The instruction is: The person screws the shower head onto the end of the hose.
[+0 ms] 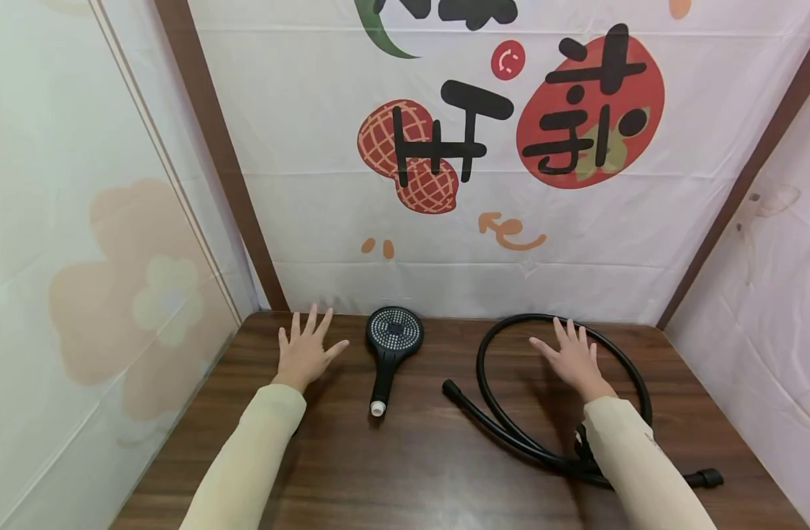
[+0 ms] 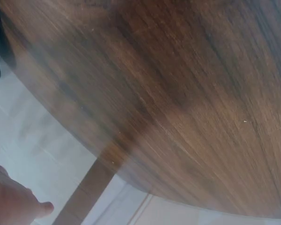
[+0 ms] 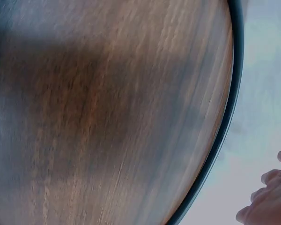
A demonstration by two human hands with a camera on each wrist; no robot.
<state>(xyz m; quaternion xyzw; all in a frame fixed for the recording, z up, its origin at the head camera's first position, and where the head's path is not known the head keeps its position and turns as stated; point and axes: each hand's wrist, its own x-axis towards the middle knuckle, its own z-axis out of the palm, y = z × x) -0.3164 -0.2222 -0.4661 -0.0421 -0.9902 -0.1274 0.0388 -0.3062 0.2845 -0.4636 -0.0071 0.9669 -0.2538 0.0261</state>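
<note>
White printed sheets (image 1: 312, 184) stand behind and to both sides of a dark wood-grain desk (image 1: 405, 478). On its far half a black shower head (image 1: 391, 350) lies face up between the two hands, its white-tipped handle pointing to the near side. To the right, a black hose (image 1: 544, 455) lies in a large loop, one end towards the middle of the desk, the other at near right.

The left hand (image 1: 303, 355), just left of the shower head, has its grip spread wide and bare; the right hand (image 1: 573, 363), over the loop, is likewise wide and holds nothing. Both look raised off the desk.

The likeliest trouble seems to be the hose: if the right sleeve (image 1: 643, 456) lowers onto the strands crossed beneath it, it could snag them and drag the whole loop. A small dark piece (image 1: 581, 443) half hidden by that sleeve could be knocked aside unseen. A careless sideways sweep of the left hand could spin the shower head, whose round head may turn easily on smooth wood.
</note>
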